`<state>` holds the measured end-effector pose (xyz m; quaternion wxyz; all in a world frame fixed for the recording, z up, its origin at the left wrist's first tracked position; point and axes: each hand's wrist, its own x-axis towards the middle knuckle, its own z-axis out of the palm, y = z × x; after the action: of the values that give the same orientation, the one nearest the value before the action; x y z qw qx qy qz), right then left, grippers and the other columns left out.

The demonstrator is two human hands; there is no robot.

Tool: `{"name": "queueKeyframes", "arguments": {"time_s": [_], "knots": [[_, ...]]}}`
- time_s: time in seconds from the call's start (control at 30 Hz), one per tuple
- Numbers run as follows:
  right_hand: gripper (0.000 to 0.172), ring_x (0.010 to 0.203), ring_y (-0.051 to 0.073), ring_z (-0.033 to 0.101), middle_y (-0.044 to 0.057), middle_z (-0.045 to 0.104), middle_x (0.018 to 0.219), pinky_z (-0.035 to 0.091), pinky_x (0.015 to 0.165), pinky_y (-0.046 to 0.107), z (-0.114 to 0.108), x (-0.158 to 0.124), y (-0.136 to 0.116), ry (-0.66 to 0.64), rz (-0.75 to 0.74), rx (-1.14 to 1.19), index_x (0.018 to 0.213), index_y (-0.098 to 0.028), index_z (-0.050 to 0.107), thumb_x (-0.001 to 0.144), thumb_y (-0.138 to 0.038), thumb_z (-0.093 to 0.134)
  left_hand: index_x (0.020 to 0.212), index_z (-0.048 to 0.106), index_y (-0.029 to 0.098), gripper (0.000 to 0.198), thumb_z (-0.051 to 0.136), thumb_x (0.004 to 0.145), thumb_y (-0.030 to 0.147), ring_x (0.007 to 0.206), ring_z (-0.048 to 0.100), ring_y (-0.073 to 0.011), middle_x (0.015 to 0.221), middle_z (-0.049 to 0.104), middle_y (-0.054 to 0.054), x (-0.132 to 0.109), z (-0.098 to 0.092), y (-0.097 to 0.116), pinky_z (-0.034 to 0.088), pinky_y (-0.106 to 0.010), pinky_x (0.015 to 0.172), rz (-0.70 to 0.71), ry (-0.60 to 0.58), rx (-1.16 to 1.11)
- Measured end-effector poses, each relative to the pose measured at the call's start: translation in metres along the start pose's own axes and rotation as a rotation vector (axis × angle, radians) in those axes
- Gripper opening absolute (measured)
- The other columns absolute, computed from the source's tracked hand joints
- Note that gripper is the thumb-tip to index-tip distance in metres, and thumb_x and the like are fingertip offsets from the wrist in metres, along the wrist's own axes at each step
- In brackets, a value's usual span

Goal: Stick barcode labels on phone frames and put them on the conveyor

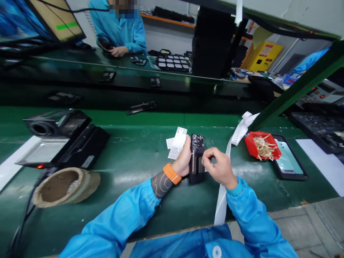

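Note:
My left hand (183, 159) grips an opened phone (197, 157) along its left side, above the green bench. The phone's circuit board shows at its top end, with dark parts below. At its right side is my right hand (217, 165), thumb and forefinger pinched together over the lower half; whatever lies between the fingertips is too small to make out. Just left of my left hand lie printed white label sheets (177, 143). A long white label strip (228, 150) runs past my right hand down to the bench's front edge.
A red tray (248, 145) of pale strips stands at the right, against a black tray with a glass panel (287, 156). Leftward are a black device (91, 143) and a round tan container (91, 184). Several phone parts (155, 82) lie on the dark strip beyond, where a person (134, 32) sits.

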<state>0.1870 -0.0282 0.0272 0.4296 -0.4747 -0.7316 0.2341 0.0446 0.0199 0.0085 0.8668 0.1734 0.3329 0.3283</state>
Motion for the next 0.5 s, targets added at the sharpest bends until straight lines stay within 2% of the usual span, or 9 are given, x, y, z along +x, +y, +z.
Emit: {"name": "queueKeyframes", "arguments": {"time_s": [0.07,0.23,0.5], "knots": [[0.010,0.065,0.016,0.058,0.001,0.062,0.074,0.048,0.064,0.028,0.009,0.001,0.005,0.023,0.022,-0.075,0.079,-0.023,0.055,0.088,-0.020,0.052,0.100,0.071,0.015,0.078,0.030,0.086,0.079,0.080,0.070,-0.0237,0.081,0.072,-0.010,0.000,0.003,-0.009,0.054,-0.031,0.069,0.022,-0.045,0.025],[0.013,0.075,0.018,0.061,0.005,0.066,0.086,0.049,0.072,0.030,0.014,0.000,0.009,-0.005,-0.007,-0.077,0.095,-0.022,0.064,0.091,-0.021,0.052,0.106,0.069,0.015,0.070,0.043,0.085,0.076,0.090,0.069,-0.0229,0.091,0.072,-0.009,-0.001,0.009,-0.019,0.055,-0.031,0.077,0.114,-0.033,0.062],[0.010,0.069,0.015,0.057,0.001,0.059,0.077,0.046,0.067,0.026,0.003,0.004,0.005,-0.074,0.017,-0.027,0.081,-0.021,0.060,0.088,-0.018,0.054,0.110,0.070,0.015,0.065,0.046,0.087,0.071,0.093,0.068,-0.0235,0.094,0.072,-0.010,-0.005,0.003,-0.019,0.054,-0.030,0.079,0.107,0.077,0.202]]}}
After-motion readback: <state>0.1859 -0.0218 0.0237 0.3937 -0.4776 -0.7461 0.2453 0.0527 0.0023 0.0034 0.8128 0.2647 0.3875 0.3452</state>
